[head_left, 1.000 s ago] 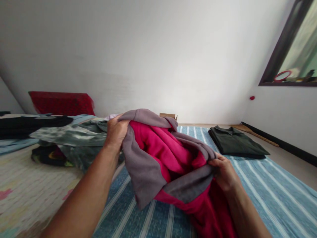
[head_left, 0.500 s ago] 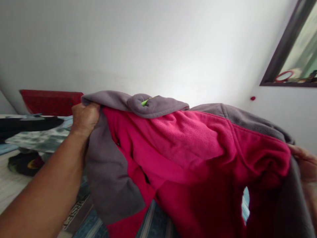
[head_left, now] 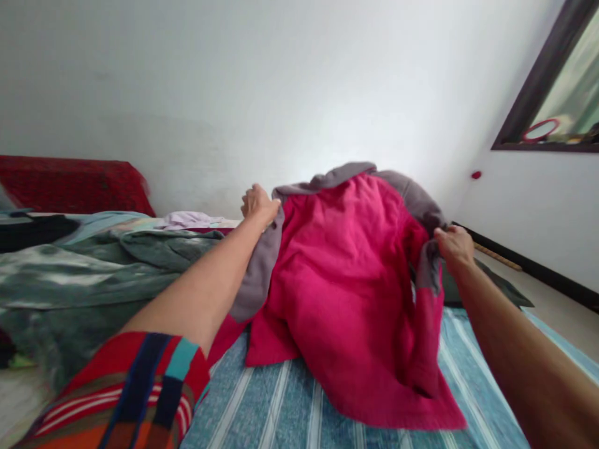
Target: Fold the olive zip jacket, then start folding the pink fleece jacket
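Observation:
A pink fleece jacket (head_left: 346, 268) with grey shoulders, collar and upper sleeves hangs spread between my two hands. My left hand (head_left: 261, 207) grips its left shoulder, fingers closed on the grey fabric. On the other side my right hand (head_left: 453, 244) pinches the grey right shoulder, near the top of the sleeve. The lower hem lies on a blue and white striped sheet (head_left: 276, 399). One sleeve droops beside my left forearm; the other hangs down below my right hand.
Rumpled grey-green clothes (head_left: 107, 280) are heaped at the left, with a black garment (head_left: 37, 231) behind. A red patterned cover (head_left: 75, 187) stands by the white wall (head_left: 281, 93). A dark cloth (head_left: 496, 284) lies at the right, under a dark-framed window (head_left: 528, 75).
The jacket has moved forward, away from me, and lower, its hem now on the striped sheet. Both hands have reached out with it and come closer together, still holding the shoulders.

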Available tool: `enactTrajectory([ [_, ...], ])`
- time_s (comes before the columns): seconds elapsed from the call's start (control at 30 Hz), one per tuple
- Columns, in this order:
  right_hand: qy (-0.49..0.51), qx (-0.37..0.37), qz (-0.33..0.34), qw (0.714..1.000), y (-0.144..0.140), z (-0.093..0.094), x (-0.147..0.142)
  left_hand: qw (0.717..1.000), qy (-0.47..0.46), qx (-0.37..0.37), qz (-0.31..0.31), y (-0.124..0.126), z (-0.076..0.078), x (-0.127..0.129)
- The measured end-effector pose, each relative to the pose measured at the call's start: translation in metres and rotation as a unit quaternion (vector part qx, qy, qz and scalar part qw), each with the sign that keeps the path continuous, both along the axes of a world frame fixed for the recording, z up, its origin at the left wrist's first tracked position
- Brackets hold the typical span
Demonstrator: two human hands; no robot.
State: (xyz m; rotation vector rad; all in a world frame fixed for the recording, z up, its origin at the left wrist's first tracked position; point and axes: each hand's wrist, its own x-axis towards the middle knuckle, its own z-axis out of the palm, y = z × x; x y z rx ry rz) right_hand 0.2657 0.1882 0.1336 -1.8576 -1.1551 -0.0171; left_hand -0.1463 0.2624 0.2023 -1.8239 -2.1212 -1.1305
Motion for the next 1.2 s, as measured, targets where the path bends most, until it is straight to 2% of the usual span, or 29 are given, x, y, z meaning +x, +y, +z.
enactTrajectory([
  [0.03,-0.002,-0.013,-0.012,1.0,-0.002,-0.016,-0.007,0.996,0.069,-0.03,-0.037,-0.006,-0.02,0.006],
  [0.07,-0.011,-0.028,-0.011,0.999,-0.007,-0.031,-0.014,0.992,0.097,-0.04,-0.066,-0.015,-0.04,0.009],
  [0.13,-0.061,-0.084,0.042,0.994,-0.025,-0.062,-0.026,0.984,0.129,-0.063,-0.105,-0.037,-0.076,0.011],
  [0.23,-0.075,-0.116,0.136,0.981,-0.06,-0.096,-0.042,0.964,0.197,-0.119,-0.132,-0.08,-0.116,0.004],
  [0.27,-0.081,-0.124,0.163,0.975,-0.07,-0.105,-0.046,0.956,0.225,-0.143,-0.122,-0.095,-0.126,0.0],
  [0.33,-0.105,-0.153,0.176,0.967,-0.089,-0.118,-0.053,0.945,0.243,-0.195,-0.097,-0.125,-0.142,-0.008],
  [0.43,-0.139,-0.225,0.121,0.957,-0.108,-0.133,-0.056,0.932,0.221,-0.284,-0.048,-0.158,-0.159,-0.019],
  [0.57,-0.089,-0.3,0.073,0.947,-0.117,-0.148,-0.057,0.944,0.108,-0.312,-0.006,-0.166,-0.177,-0.026],
  [0.63,-0.03,-0.307,0.059,0.949,-0.117,-0.153,-0.055,0.956,-0.024,-0.293,0.003,-0.16,-0.184,-0.027],
  [0.73,0.035,-0.293,0.048,0.954,-0.115,-0.16,-0.048,0.933,-0.229,-0.274,-0.027,-0.154,-0.189,-0.023],
  [0.83,0.104,-0.276,0.075,0.953,-0.115,-0.166,-0.041,0.903,-0.323,-0.273,-0.078,-0.155,-0.182,-0.017],
  [0.9,0.159,-0.266,0.112,0.944,-0.117,-0.171,-0.039,0.869,-0.403,-0.264,-0.111,-0.158,-0.169,-0.015],
  [1.0,0.244,-0.246,0.164,0.924,-0.123,-0.17,-0.038,0.815,-0.511,-0.239,-0.132,-0.162,-0.141,-0.017],
  [1.1,0.31,-0.2,0.181,0.912,-0.133,-0.156,-0.029,0.786,-0.564,-0.207,-0.147,-0.17,-0.115,-0.026],
  [1.2,0.353,-0.141,0.179,0.908,-0.149,-0.143,-0.014,0.77,-0.591,-0.184,-0.155,-0.189,-0.105,-0.043],
])
